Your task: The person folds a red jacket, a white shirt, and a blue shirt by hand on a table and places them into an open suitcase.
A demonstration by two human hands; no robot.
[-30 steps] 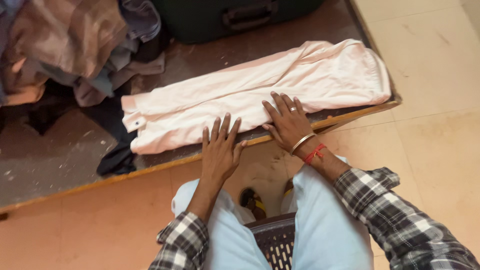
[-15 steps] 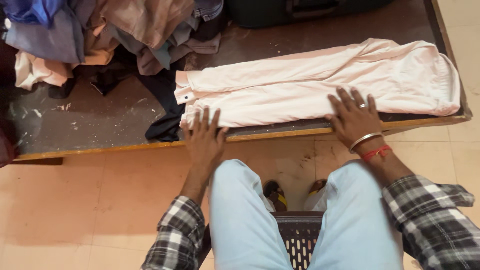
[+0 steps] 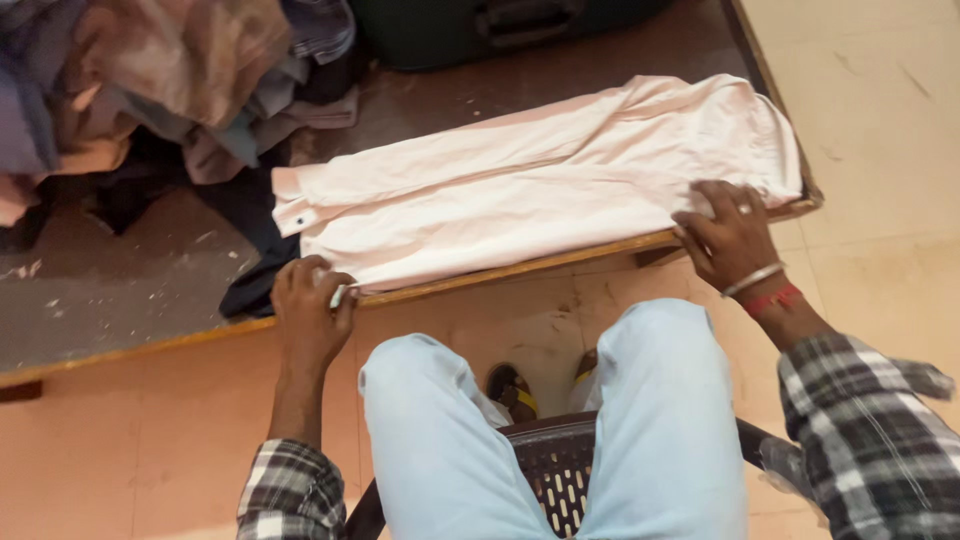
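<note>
A pale pink shirt [image 3: 540,180], folded lengthwise, lies along the near edge of a low dark board [image 3: 120,300] with a wooden rim. My left hand [image 3: 308,310] is closed on the shirt's near left corner, at the board's edge. My right hand [image 3: 733,235], with a ring, a metal bangle and a red thread at the wrist, grips the shirt's near right edge. Both arms wear checked sleeves.
A heap of mixed clothes [image 3: 150,90] fills the board's far left, with a dark garment [image 3: 250,240] trailing toward the shirt. A dark suitcase [image 3: 500,25] stands at the back. I sit on a plastic chair [image 3: 545,470], knees in light trousers, over a tiled floor [image 3: 880,120].
Both hands lay flat on the shirt's near edge, then slid apart. Now the left has curled onto the left corner and the right onto the right edge.
</note>
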